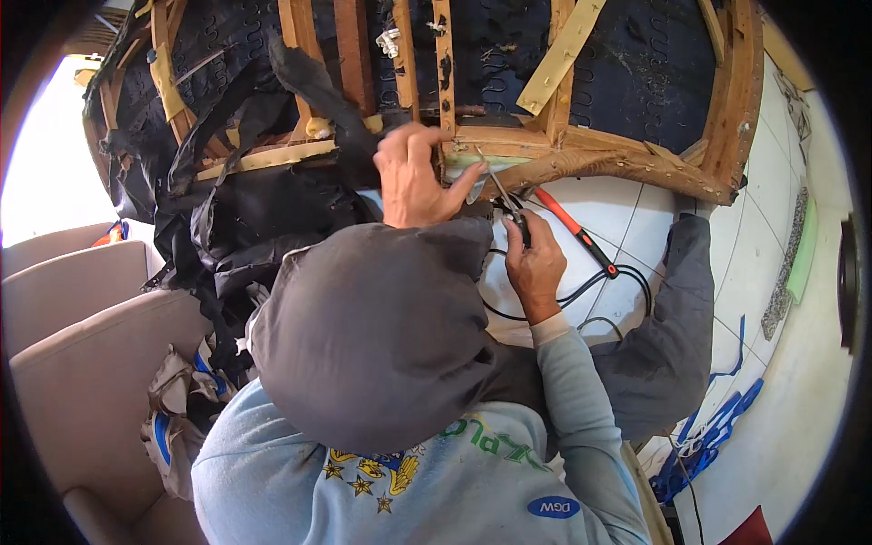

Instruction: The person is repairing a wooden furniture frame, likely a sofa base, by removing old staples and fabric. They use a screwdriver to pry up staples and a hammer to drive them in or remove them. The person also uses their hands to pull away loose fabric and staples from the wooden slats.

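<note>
My right hand [536, 263] is closed round the black handle of a screwdriver [498, 186]. Its thin metal shaft slants up and left, with the tip at the lower rail of a wooden furniture frame [509, 138]. Left of that tip, my left hand [411, 177] is over the rail beside an upright slat, holding nothing that I can see. Its thumb stretches out to the right and its fingers are bent, apart from the thumb. A tool with a red and black handle [574, 230], perhaps a hammer, lies on the floor just beyond my right hand; its head is hidden.
Torn black fabric [245, 213] hangs from the frame's left part. A black cable [647, 289] loops over white floor tiles [627, 213]. Beige upholstered seats [100, 363] stand at left. Blue straps [718, 436] and a green strip [803, 259] lie at right. My bent knee [663, 354] is beside my right arm.
</note>
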`<state>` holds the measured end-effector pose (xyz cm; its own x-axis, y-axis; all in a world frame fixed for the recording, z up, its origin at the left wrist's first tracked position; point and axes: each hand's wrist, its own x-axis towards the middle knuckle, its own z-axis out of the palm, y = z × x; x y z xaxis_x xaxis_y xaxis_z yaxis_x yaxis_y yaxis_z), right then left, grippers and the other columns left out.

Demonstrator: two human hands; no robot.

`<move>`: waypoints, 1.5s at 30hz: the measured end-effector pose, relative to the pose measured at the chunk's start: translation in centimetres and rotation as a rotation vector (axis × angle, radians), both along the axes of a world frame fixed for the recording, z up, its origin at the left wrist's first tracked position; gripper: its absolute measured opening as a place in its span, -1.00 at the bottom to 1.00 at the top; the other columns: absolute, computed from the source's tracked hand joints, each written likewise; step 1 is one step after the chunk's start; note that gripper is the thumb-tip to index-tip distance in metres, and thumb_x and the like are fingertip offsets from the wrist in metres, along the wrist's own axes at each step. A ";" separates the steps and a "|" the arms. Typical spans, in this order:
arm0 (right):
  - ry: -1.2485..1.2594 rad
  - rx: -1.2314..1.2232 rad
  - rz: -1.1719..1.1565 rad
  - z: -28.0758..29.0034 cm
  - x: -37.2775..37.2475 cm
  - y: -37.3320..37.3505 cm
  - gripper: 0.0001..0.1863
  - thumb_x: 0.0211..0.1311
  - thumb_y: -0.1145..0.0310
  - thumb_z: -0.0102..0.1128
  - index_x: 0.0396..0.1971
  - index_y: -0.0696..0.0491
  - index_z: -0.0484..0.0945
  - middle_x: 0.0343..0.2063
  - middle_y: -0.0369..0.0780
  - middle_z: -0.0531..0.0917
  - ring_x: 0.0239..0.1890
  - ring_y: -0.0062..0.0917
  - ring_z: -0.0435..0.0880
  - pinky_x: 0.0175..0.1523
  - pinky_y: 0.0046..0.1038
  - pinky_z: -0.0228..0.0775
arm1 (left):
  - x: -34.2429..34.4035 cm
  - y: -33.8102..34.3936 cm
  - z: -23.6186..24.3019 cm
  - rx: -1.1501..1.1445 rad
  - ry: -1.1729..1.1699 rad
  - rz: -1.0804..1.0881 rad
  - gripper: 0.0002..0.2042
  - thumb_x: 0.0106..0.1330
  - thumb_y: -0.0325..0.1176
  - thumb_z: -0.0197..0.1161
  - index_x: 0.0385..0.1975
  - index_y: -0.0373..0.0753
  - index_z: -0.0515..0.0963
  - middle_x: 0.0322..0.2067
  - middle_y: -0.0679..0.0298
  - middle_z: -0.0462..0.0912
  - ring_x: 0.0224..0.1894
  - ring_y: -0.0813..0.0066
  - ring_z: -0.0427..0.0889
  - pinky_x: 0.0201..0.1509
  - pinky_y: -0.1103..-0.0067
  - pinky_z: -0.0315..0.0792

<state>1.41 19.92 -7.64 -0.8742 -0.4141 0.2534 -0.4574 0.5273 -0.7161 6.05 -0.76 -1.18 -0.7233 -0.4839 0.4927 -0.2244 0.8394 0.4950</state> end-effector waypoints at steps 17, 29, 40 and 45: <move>-0.964 -0.288 0.206 -0.2 -0.1 2.7 -0.71 0.59 0.25 0.28 -0.06 0.23 0.71 -0.49 -0.36 0.63 -0.46 -0.73 0.51 -0.35 -0.59 0.35 | -1.7 2.6 -1.5 1.209 -0.280 -0.173 -0.55 0.65 -0.08 0.22 0.00 -0.46 0.75 -0.22 0.19 0.86 -0.46 0.66 0.69 -0.35 0.62 0.57; -0.417 -0.193 0.122 0.1 0.1 0.9 -0.72 0.53 0.30 0.32 -0.07 0.25 0.71 -0.42 -0.02 0.77 -0.40 -0.33 0.76 -0.22 -0.34 0.56 | -2.1 1.9 -1.4 1.266 -0.273 -0.207 -0.51 0.73 -0.08 0.07 0.10 -0.48 0.69 -0.09 0.16 0.85 -0.39 0.63 0.75 -0.25 0.60 0.58; -0.429 0.099 0.032 2.4 -0.3 0.6 -0.59 0.67 0.06 0.05 -0.10 0.12 0.68 -0.38 0.04 0.76 -0.26 0.17 0.71 -0.18 -0.02 0.52 | -2.4 2.7 -2.6 1.312 -0.141 -0.092 -0.53 0.67 -0.07 0.18 -0.01 -0.48 0.74 -0.22 0.16 0.87 -0.44 0.64 0.69 -0.29 0.62 0.57; -1.333 -0.211 0.140 2.3 -1.5 2.1 -0.45 0.70 -0.08 0.03 -0.36 0.10 0.61 -0.70 -0.28 0.48 -0.72 -0.49 0.46 -0.57 -0.35 0.30 | -3.0 2.4 -1.9 1.262 -0.161 -0.070 -0.54 0.64 -0.07 0.23 -0.06 -0.48 0.75 -0.24 0.15 0.87 -0.44 0.64 0.68 -0.29 0.63 0.56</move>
